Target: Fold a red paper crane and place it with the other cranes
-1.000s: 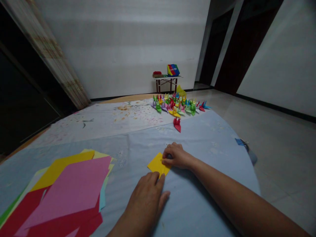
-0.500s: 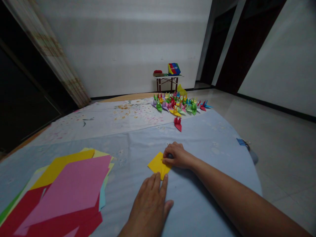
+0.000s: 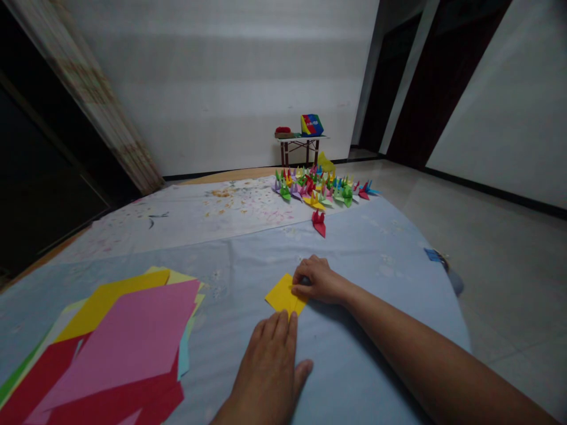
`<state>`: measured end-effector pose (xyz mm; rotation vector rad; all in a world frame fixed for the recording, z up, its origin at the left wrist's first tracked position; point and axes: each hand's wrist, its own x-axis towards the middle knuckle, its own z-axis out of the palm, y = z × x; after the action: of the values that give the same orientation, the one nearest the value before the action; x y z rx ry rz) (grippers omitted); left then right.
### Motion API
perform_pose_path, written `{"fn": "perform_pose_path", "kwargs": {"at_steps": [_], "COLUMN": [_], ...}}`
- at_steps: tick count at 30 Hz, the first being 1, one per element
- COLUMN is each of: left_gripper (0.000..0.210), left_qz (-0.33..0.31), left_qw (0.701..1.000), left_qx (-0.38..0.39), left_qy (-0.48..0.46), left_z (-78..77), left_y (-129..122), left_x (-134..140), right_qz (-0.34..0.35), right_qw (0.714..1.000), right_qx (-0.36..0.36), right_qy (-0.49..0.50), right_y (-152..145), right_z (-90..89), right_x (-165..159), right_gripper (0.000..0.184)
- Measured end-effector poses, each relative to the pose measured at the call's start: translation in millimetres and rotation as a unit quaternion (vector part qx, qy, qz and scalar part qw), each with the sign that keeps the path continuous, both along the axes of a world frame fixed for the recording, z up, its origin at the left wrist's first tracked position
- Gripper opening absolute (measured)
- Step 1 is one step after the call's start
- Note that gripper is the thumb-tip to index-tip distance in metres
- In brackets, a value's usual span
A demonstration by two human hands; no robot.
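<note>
A small folded square of yellow origami paper lies on the blue cloth, turned like a diamond. My left hand is flat with its fingers stretched out, the tips resting on the paper's near corner. From the right, my right hand pinches the paper's right part between thumb and bent fingers. Those fingers hide the right corner. Beyond the hands stands a single red paper crane.
Loose coloured paper sheets are stacked at the left. Many folded paper cranes crowd the table's far right side. A blue flowered cloth covers the near table. Behind is a small table with a colourful box.
My left fingertips have shifted slightly, drawing closer together over the paper's near corner. My right hand keeps its pinch in nearly the same spot.
</note>
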<state>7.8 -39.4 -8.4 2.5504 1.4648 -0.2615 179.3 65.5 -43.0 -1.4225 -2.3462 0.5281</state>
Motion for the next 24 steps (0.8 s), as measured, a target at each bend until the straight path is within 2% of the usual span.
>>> {"fn": "perform_pose_path", "kwargs": {"at_steps": [6,12,24], "left_gripper": [0.054,0.05,0.047], "left_qz": [0.009,0.007,-0.016], "left_qw": [0.999,0.997,0.993], "left_qx": [-0.031,-0.011,0.011], "left_qy": [-0.028,-0.08,-0.117], "left_z": [9.9,6.8,7.7], "left_y": [4.2,6.9,7.7], "left_x": [-2.0,-10.1,-10.5], "right_qz": [-0.006,-0.022,-0.038], "right_qw": [1.0,1.0,0.999], "right_qx": [0.003,0.007,0.002], "right_qy": [0.005,0.001,-0.001], "right_y": [-2.5,-3.1,-5.8], "right_z": [1.3,0.7,5.3], "right_x": [-0.8,-2.7,-6.3], "right_gripper": [0.014,0.013,0.011]}}
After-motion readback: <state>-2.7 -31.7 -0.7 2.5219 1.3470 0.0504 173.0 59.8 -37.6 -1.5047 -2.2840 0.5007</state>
